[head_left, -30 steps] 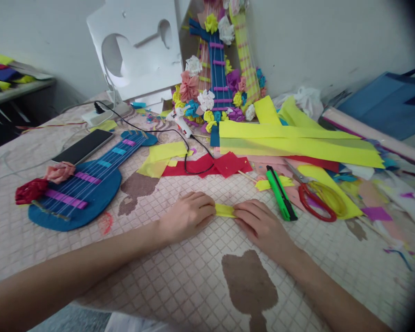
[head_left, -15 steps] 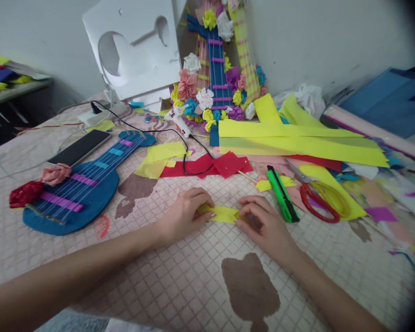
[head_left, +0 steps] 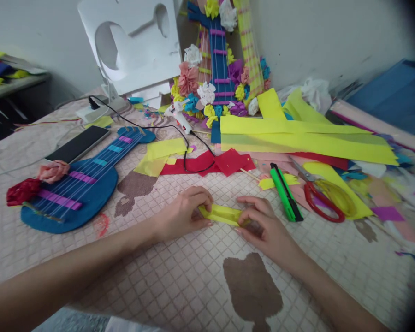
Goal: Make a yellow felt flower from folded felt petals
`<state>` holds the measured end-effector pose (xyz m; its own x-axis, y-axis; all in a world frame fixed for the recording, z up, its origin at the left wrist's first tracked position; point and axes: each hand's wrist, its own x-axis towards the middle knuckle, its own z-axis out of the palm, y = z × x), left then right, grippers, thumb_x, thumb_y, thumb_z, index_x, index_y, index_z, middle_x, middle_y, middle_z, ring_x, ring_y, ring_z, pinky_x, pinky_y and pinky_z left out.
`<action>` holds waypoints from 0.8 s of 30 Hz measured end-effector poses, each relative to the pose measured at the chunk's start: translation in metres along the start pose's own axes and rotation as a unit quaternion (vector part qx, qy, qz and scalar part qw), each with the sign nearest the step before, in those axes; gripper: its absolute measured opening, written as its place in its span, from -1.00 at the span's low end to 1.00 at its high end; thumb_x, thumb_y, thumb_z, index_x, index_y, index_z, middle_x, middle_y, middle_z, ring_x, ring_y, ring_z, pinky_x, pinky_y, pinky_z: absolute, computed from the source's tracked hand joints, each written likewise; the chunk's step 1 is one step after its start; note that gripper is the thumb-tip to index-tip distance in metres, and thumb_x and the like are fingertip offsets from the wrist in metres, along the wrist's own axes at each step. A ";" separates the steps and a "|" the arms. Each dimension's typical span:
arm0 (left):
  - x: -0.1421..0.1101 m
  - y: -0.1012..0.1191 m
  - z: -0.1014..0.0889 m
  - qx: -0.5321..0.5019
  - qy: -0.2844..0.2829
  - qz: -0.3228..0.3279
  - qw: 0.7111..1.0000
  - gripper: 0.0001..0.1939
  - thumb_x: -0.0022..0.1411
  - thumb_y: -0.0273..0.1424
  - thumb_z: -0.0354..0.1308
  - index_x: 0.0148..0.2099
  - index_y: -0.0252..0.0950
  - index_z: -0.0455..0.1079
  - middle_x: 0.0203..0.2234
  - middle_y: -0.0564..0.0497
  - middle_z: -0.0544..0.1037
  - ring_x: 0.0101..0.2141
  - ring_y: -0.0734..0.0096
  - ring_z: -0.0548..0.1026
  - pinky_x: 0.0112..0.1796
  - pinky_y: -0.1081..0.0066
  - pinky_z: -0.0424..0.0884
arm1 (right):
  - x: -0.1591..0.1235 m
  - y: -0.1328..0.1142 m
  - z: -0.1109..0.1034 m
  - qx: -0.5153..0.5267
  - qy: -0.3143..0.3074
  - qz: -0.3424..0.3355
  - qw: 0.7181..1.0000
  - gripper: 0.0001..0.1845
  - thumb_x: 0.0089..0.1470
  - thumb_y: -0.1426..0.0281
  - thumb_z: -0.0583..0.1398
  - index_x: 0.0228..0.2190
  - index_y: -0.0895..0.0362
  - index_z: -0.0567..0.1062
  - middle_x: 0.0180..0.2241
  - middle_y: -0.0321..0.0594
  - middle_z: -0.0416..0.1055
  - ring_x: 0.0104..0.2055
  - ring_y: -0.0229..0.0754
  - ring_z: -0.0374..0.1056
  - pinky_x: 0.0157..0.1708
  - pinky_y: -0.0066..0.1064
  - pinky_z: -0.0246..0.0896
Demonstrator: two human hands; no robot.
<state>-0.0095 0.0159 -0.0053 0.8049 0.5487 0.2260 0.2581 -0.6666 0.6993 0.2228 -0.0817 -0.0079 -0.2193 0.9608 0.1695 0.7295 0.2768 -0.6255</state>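
A small yellow paper strip [head_left: 224, 214], partly folded lengthwise, is stretched between my two hands low over the tablecloth. My left hand [head_left: 183, 212] pinches its left end with thumb and fingers. At the other end, my right hand [head_left: 259, 219] grips the strip between thumb and fingertips. A green box cutter [head_left: 285, 191] lies just beyond my right hand, with red-handled scissors [head_left: 320, 198] to its right. Red paper pieces [head_left: 207, 163] rest on the cloth past both hands.
A blue paper guitar [head_left: 86, 184] and a phone [head_left: 78, 142] lie at left. A glue gun [head_left: 180, 117] trails its black cord across the middle. Long yellow paper sheets [head_left: 297, 131] cover the back right. Flower-decorated guitars [head_left: 223, 60] and a white foam board [head_left: 134, 46] stand behind.
My fingers have lifted and loosened from the flat-pressed strip, which shows wider and partly opened at its fold. Both hands still hold its ends. The camera view has shifted slightly.
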 end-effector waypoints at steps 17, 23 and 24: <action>0.002 0.002 0.005 0.024 0.017 -0.002 1.000 -0.94 0.15 -0.49 0.13 -0.39 -0.34 0.34 -0.23 -0.07 0.40 -0.22 0.36 0.36 -0.19 0.32 0.37 | -0.004 -0.007 0.014 -0.035 0.073 0.029 0.996 -0.92 0.09 0.43 0.14 -0.45 0.07 0.34 -0.03 -0.08 0.24 0.08 0.04 0.15 -0.06 -0.05 0.23; 0.003 0.003 0.004 0.026 0.017 0.000 1.000 -0.91 0.19 -0.48 0.08 -0.37 -0.35 0.35 -0.23 -0.07 0.40 -0.23 0.37 0.36 -0.18 0.31 0.38 | -0.003 -0.010 0.016 -0.042 0.081 0.039 0.995 -0.90 0.09 0.44 0.13 -0.46 0.08 0.33 -0.04 -0.08 0.24 0.07 0.04 0.14 -0.07 -0.05 0.23; 0.003 0.003 0.005 0.028 0.020 0.000 0.999 -0.91 0.19 -0.49 0.07 -0.38 -0.35 0.35 -0.23 -0.07 0.41 -0.24 0.38 0.37 -0.19 0.31 0.38 | -0.003 -0.010 0.016 -0.042 0.082 0.038 0.995 -0.91 0.09 0.44 0.14 -0.46 0.08 0.34 -0.04 -0.08 0.24 0.07 0.04 0.14 -0.07 -0.05 0.23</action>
<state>-0.0038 0.0132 -0.0056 0.7828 0.5684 0.2535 0.2889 -0.6926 0.6609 0.2059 -0.0877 -0.0144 -0.0574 0.9664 0.2506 0.7933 0.1965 -0.5762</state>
